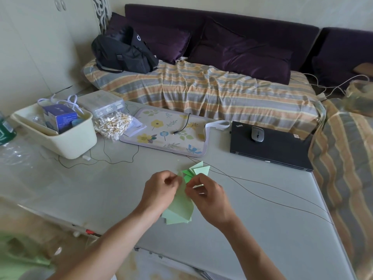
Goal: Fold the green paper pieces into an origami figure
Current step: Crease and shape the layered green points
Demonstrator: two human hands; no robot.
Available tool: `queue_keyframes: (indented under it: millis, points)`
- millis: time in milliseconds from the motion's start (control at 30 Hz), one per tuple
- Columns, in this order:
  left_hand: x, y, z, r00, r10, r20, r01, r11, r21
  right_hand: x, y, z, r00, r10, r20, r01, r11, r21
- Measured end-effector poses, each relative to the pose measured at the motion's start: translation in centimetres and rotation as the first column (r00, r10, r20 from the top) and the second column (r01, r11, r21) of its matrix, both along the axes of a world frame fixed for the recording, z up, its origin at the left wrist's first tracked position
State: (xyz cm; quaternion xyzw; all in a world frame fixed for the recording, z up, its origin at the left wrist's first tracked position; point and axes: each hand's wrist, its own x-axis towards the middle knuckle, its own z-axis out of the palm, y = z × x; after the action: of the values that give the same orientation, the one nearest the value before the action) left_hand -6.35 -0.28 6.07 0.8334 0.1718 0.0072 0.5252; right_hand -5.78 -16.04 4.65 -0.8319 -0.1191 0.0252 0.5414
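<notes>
While both hands pinch it, creased green paper forms triangular points.

Two hands — one laptop — one mouse

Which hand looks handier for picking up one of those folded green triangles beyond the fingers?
Probably the right hand: the folded triangles lie just beyond its fingertips, while the left hand sits farther away.

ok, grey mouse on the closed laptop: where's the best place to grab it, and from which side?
Come from above. The mouse lies flat on the closed laptop lid with open space around it, so its two long sides are free. Pinch those sides with thumb and fingers, the palm over the rounded back. The hump fits a curled hand. Both hands are on the green paper now.
</notes>
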Motion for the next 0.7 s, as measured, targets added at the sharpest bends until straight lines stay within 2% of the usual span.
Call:
queue_keyframes:
  millis: [133,267,400,533,700]
  points:
    - [-0.3,-0.1,-0.6,0.975,-0.219,-0.028,0.220,0.953,0.209,0.3,-0.8,0.7,0.995,0.053,0.081,-0.047,0.996,-0.075]
    - [-0.3,0.0,-0.2,0.916,-0.399,-0.031,0.384,0.853,0.355,0.2,-1.8,1.4,0.987,0.151,0.054,-0.141,0.977,-0.161]
    - [0.1,0.3,0.1,0.848,-0.528,-0.043,0.505,0.781,0.368,0.2,-2.7,1.7,0.991,0.131,-0.039,-0.136,0.973,-0.186]
    - [0.3,0.4,0.3,0.823,-0.566,-0.051,0.539,0.748,0.386,0.2,-3.0,1.8,0.992,0.114,-0.045,-0.121,0.966,-0.227]
    - [1.1,1.0,0.2,0.840,-0.512,-0.180,0.540,0.754,0.374,0.3,-3.5,1.9,0.988,0.146,-0.047,-0.153,0.964,-0.217]
